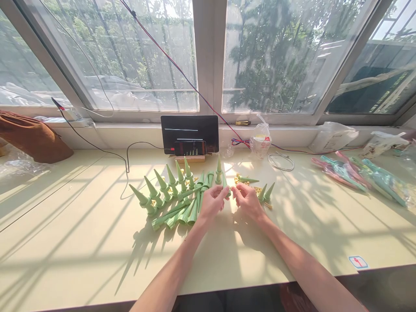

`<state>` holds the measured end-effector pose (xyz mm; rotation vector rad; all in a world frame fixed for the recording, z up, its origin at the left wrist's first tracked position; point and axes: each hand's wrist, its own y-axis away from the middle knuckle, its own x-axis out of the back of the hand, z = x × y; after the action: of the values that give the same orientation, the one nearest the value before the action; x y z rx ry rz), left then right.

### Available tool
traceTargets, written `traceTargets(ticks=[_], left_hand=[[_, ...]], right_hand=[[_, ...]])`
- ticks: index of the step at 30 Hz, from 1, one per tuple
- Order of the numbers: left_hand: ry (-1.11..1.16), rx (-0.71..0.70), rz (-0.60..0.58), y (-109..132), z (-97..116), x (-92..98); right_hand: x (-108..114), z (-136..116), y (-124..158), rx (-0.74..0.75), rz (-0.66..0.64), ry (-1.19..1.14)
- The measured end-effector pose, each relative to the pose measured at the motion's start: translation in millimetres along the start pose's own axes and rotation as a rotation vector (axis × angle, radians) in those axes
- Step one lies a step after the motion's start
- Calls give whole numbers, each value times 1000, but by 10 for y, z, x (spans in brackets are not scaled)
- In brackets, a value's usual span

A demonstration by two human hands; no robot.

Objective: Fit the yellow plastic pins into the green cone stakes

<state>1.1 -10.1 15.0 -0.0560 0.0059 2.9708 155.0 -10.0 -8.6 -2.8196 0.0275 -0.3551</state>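
My left hand (212,203) and my right hand (248,200) meet over the middle of the pale table (81,234), fingers curled round a green plastic cone spike (226,187) held between them. To the left, several green spikes stand upright in a row (162,188), and more lie in a fan-shaped pile (182,210). Two upright spikes (266,193) stand just right of my right hand, beside small yellow parts (253,188).
A dark tablet (190,130) and a phone (190,148) on a wooden stand lean against the window sill. A plastic bag (261,141), a coiled white cable (281,161) and packets of coloured items (357,175) lie at the right. A brown bag (32,136) sits far left.
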Motion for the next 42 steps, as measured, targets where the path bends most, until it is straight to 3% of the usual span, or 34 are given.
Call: traceTargets(ticks=[26,42], left_hand=[[-147,-42,-6,-27,-110,30],[-215,-78,20,-43,-177,36]], right_hand=[[-1,0,-17,-140,21,-98],[21,-63,-19,-272,-72,-234]])
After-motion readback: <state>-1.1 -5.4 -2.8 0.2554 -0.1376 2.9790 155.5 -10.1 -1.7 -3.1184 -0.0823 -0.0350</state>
